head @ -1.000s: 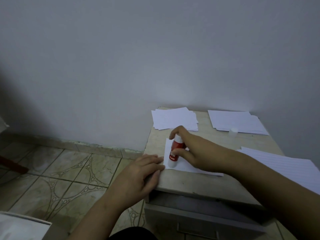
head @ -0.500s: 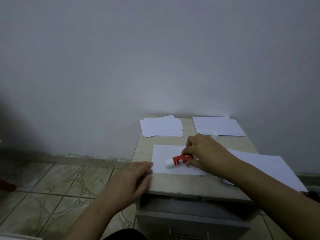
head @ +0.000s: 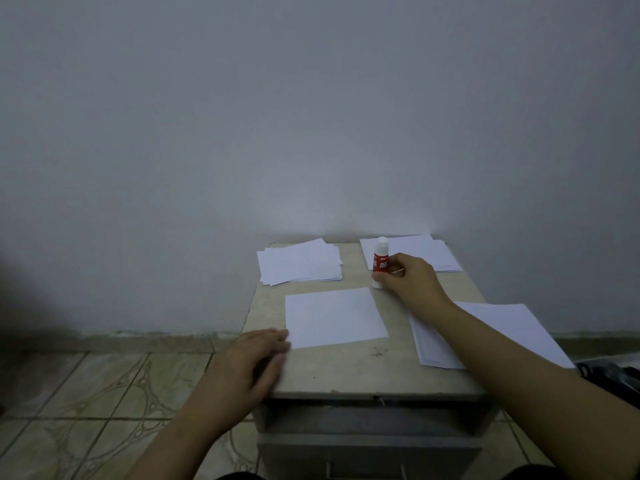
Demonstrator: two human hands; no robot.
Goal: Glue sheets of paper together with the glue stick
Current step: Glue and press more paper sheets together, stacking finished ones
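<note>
A single white sheet (head: 334, 317) lies flat in the middle of the small table (head: 346, 372). Behind it, my right hand (head: 412, 280) grips the red and white glue stick (head: 380, 263), which stands upright on the tabletop with its white end up. My left hand (head: 249, 365) rests flat on the table's front left corner, fingertips touching the sheet's near left corner. A stack of small white sheets (head: 299, 261) sits at the back left, another stack (head: 429, 252) at the back right.
Lined sheets (head: 491, 336) lie at the table's right edge under my right forearm. The table backs against a grey wall, with a drawer front (head: 367, 455) below. Patterned floor tiles (head: 86, 393) spread to the left. A dark object (head: 613, 374) lies at far right.
My right hand lifted the glue stick off the sheet and carried it back, setting it upright behind the sheet. My left hand stayed by the sheet's near left corner.
</note>
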